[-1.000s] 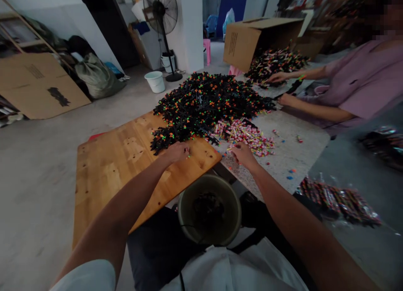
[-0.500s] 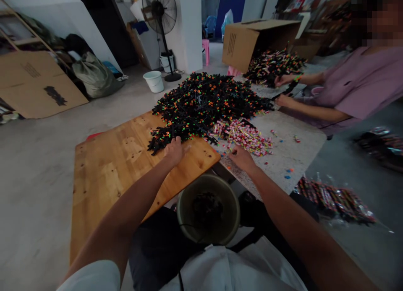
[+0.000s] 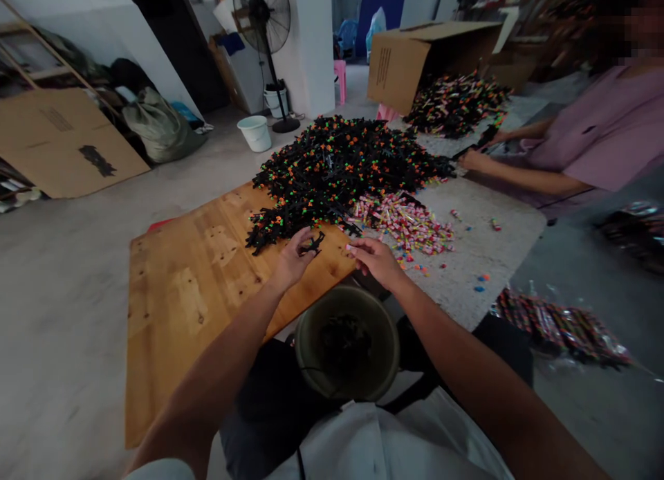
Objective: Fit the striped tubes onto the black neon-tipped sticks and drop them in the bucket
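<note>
Over the front edge of the wooden board, my left hand grips a small black plastic piece between thumb and fingers. My right hand, a little to its right, pinches a tiny pinkish piece at its fingertips. The two hands are apart. Behind them rises a big pile of black plastic pieces with orange and green tips. A smaller pile of pink, white and yellow pieces lies on the grey stone tabletop.
Below the table edge, between my legs, a round bucket holds dark pieces. At the right, a person in a pink shirt handles a black piece. An open cardboard box stands behind the piles. Wrapped bundles lie at the lower right.
My left hand has lifted off the near edge of the black pile with a black piece. My right hand has moved left from the pink pile, toward my left hand, holding a tiny piece.
</note>
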A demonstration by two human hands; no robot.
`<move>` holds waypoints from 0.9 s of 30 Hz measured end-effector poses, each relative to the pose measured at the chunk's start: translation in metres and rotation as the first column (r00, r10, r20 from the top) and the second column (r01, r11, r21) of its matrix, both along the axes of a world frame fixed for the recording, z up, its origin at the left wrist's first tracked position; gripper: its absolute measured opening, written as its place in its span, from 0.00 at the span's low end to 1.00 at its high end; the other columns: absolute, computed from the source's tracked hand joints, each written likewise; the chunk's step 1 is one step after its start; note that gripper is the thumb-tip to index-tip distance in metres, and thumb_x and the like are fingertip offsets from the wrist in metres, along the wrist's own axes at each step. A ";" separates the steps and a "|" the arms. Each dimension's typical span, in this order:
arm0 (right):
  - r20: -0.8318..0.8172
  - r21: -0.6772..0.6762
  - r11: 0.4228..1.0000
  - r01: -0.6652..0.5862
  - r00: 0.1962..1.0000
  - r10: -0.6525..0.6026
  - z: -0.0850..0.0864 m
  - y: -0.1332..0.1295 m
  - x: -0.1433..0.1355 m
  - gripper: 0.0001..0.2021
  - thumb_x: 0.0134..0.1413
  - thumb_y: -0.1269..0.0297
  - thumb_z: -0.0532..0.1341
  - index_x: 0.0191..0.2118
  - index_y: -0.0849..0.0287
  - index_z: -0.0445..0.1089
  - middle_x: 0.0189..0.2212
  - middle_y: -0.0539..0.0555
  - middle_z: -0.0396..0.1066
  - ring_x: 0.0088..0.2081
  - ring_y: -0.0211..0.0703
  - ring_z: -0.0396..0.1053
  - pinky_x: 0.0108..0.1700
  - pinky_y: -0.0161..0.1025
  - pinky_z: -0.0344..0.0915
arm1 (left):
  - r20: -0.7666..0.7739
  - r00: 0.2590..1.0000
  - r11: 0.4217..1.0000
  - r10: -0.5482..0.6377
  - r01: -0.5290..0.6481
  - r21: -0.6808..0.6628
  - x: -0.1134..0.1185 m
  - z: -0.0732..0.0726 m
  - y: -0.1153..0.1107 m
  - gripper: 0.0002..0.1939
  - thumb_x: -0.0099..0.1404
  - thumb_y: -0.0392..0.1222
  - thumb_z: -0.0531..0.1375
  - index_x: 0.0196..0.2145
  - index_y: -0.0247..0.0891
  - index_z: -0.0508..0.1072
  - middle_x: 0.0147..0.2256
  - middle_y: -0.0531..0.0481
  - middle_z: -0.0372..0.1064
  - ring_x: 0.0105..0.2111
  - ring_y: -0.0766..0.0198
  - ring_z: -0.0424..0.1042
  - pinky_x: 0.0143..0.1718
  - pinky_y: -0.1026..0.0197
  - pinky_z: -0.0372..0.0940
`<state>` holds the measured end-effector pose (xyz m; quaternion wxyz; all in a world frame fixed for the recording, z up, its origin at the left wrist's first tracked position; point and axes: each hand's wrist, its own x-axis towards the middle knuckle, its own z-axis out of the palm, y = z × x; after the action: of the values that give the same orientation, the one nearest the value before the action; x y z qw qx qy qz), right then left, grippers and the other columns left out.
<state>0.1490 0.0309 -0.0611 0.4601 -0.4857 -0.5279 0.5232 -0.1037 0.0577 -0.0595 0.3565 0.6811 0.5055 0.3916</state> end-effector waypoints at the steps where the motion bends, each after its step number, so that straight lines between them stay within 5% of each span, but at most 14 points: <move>1: -0.026 0.005 1.000 -0.008 1.000 0.008 0.003 -0.001 -0.006 0.21 0.54 0.45 0.68 0.44 0.56 0.77 0.28 0.50 0.74 0.23 0.37 0.66 0.22 0.33 0.60 | 0.095 0.995 0.997 -0.042 0.048 -0.065 0.005 0.001 -0.005 0.33 0.64 0.36 0.61 0.67 0.40 0.64 0.58 0.40 0.72 0.52 0.57 0.75 0.52 0.54 0.73; 4: -0.078 0.017 1.000 -0.013 0.997 0.015 0.012 -0.005 -0.018 0.19 0.53 0.46 0.69 0.42 0.56 0.77 0.26 0.48 0.72 0.23 0.36 0.64 0.22 0.34 0.59 | 0.250 0.963 0.966 -0.103 0.157 -0.206 0.017 0.009 -0.019 0.33 0.61 0.37 0.62 0.64 0.37 0.69 0.52 0.41 0.77 0.43 0.59 0.78 0.41 0.59 0.75; 10: -0.055 0.046 0.996 -0.074 0.996 0.076 0.025 -0.012 -0.014 0.16 0.54 0.48 0.69 0.40 0.55 0.77 0.20 0.45 0.65 0.21 0.36 0.60 0.23 0.35 0.57 | 0.251 0.959 0.928 -0.132 0.209 -0.310 0.025 0.027 -0.038 0.33 0.59 0.38 0.62 0.63 0.38 0.72 0.47 0.43 0.78 0.30 0.64 0.76 0.26 0.65 0.69; 13: -0.059 0.052 0.996 -0.072 0.995 0.075 0.025 -0.013 -0.010 0.17 0.54 0.46 0.69 0.40 0.54 0.77 0.22 0.46 0.68 0.22 0.36 0.61 0.23 0.35 0.57 | 0.199 0.965 0.944 -0.169 0.216 -0.249 0.028 0.027 -0.039 0.28 0.64 0.45 0.64 0.61 0.39 0.74 0.46 0.44 0.79 0.29 0.65 0.75 0.26 0.65 0.68; 19: -0.095 0.056 0.997 -0.057 0.994 0.062 0.024 -0.015 -0.009 0.18 0.54 0.45 0.68 0.40 0.55 0.76 0.23 0.46 0.68 0.21 0.36 0.62 0.22 0.35 0.59 | 0.051 0.980 0.981 -0.190 0.191 -0.024 0.037 0.015 -0.037 0.24 0.64 0.52 0.69 0.54 0.38 0.80 0.48 0.43 0.80 0.45 0.57 0.78 0.49 0.55 0.73; 27: -0.107 0.062 0.998 -0.031 0.994 0.037 0.029 -0.026 -0.012 0.16 0.54 0.47 0.68 0.39 0.55 0.76 0.22 0.46 0.68 0.20 0.36 0.61 0.23 0.36 0.61 | -0.254 0.938 0.953 -0.236 0.275 0.127 0.039 0.042 -0.048 0.16 0.71 0.52 0.64 0.49 0.41 0.83 0.37 0.46 0.79 0.36 0.60 0.77 0.41 0.61 0.70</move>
<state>0.1366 0.0054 -0.0318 0.4934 -0.4335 -0.5261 0.5402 -0.0648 0.0095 -0.0173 0.2858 0.8094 0.4180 0.2976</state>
